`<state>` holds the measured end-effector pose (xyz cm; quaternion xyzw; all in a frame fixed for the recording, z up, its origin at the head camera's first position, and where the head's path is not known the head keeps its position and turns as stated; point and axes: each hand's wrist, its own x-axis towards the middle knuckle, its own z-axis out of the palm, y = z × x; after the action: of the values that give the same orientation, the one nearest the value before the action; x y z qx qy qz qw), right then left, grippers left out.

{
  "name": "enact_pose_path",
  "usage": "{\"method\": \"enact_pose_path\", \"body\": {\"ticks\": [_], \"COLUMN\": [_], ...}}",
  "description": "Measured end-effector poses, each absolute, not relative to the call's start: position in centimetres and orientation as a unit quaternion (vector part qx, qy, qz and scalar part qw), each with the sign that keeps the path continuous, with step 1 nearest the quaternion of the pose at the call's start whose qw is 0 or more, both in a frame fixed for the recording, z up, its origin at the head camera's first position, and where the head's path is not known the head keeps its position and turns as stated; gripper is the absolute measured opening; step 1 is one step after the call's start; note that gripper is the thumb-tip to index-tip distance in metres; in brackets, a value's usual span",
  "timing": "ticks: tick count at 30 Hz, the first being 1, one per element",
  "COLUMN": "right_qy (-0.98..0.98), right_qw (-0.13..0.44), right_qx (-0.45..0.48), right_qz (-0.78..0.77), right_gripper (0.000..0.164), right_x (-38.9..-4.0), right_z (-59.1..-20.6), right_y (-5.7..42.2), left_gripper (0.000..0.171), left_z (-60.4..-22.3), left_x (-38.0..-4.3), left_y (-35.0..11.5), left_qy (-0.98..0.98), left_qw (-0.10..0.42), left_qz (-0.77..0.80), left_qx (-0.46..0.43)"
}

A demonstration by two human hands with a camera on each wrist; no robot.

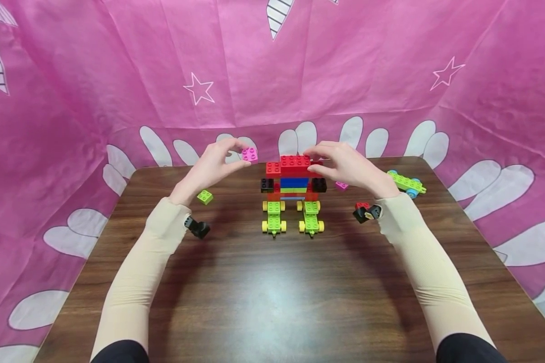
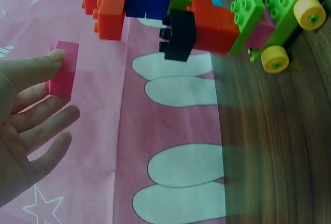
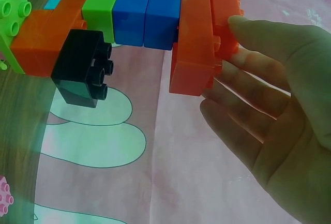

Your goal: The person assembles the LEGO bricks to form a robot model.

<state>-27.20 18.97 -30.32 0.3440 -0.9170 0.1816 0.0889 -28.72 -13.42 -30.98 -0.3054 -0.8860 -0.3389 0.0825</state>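
My left hand (image 1: 214, 162) pinches a pink toy brick (image 1: 250, 155) between thumb and fingertips, in the air left of a built figure. With thumb in front and fingers behind, my right hand (image 1: 347, 164) holds the right end of the top red brick (image 1: 294, 161) on that figure. Below it are a wider red layer, blue bricks (image 1: 294, 182), a green layer and red legs. Black bricks (image 1: 319, 185) jut out on both sides. Two green wheeled bases (image 1: 274, 217) with yellow wheels carry the legs. In the left wrist view, the pink brick (image 2: 66, 71) is apart from the figure.
On the brown table (image 1: 272, 287) lie a green brick (image 1: 205, 196) at left, a pink brick (image 1: 341, 185) and a red brick (image 1: 361, 205) at right, and a green wheeled base (image 1: 406, 182) with blue wheels farther right. Pink cloth (image 1: 254, 75) hangs behind.
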Motion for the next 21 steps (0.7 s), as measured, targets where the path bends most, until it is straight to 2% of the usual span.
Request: {"method": "enact_pose_path", "body": {"ticks": [12, 21], "right_qy": [-0.914, -0.914], "right_qw": [0.093, 0.093], "right_qx": [0.350, 0.350], "right_qz": [0.184, 0.185], "right_gripper": [0.036, 0.037], "right_x": [-27.3, -27.3], "right_z": [-30.4, -30.5], "right_y": [19.0, 19.1], "left_gripper": [0.040, 0.038], "left_z": [-31.3, -32.0], "left_x": [-29.0, -28.9], "left_y": [-11.9, -11.4], "left_qy": [-0.863, -0.861], "left_qw": [0.054, 0.046], "left_qz": [-0.370, -0.359], "left_qx": [-0.340, -0.358]}}
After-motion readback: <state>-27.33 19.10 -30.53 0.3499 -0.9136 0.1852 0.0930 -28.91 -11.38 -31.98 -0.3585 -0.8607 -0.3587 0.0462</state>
